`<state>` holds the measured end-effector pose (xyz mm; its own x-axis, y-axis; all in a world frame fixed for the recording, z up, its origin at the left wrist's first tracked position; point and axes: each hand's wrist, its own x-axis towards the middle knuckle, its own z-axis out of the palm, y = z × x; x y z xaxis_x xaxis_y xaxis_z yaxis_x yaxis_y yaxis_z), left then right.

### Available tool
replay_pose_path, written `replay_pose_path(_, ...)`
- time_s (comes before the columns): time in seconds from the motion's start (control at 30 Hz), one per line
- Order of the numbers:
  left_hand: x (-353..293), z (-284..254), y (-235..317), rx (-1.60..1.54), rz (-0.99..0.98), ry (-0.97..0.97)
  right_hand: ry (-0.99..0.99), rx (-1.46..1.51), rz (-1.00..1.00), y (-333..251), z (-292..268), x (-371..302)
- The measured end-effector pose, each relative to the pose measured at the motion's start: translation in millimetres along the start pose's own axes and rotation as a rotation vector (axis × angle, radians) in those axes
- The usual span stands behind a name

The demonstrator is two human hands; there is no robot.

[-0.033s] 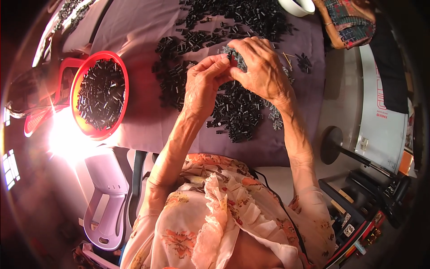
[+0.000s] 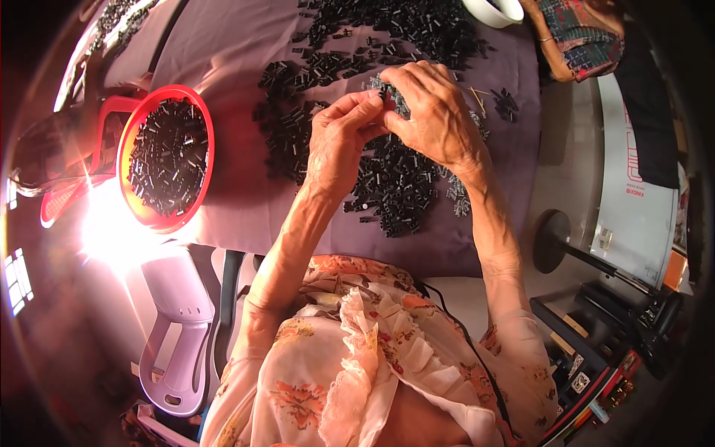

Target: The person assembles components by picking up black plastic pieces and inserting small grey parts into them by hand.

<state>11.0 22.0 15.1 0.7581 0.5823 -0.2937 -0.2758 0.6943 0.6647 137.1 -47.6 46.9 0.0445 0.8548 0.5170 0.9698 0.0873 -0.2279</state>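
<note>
Over the piles of parts, my left hand (image 2: 339, 138) is closed in a pinch, thumb against forefinger, on a small black plastic part (image 2: 383, 94). My right hand (image 2: 439, 115) meets it from the other side, its fingers curled with the forefinger and thumb at the same part. The part's exact shape is too small to make out. Beneath and in front of my hands lies a heap of small black plastic parts (image 2: 395, 194). Small grey parts (image 2: 457, 195) lie along its right side and partly behind my right hand.
A larger heap of black parts (image 2: 417, 30) covers the far table. At left stands a red basket (image 2: 210, 156) filled with black parts, beside a glaring light. A white bowl (image 2: 495, 13) sits at the far edge, near another person's arm (image 2: 553, 56). A lilac plastic chair (image 2: 175, 290) stands lower left.
</note>
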Motion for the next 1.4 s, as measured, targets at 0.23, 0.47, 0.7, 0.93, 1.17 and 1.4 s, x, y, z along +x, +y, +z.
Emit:
replay_pose_path(0.23, 0, -4, -1, -0.035, -0.042, -0.047, 0.011, 0.041, -0.002, 0, 2, -4)
replay_pose_path(0.47, 10, -17, -11, -0.19, -0.214, -0.204, -0.031, 0.105, 0.07, -1, 3, -11)
replay_pose_path(0.7, 12, -19, -17, -0.291, -0.294, -0.161, -0.019, 0.183, 0.052, 1, 7, -17)
replay_pose_path(0.93, 9, -17, -19, -0.314, -0.335, -0.115, 0.047, 0.207, 0.0, 4, 13, -20)
replay_pose_path(1.17, 7, -23, -24, -0.295, -0.34, -0.115, 0.037, 0.17, -0.112, 6, 19, -26)
replay_pose_path(1.4, -6, -32, -28, -0.102, -0.238, -0.11, -0.023, 0.204, -0.059, 1, 22, -37)
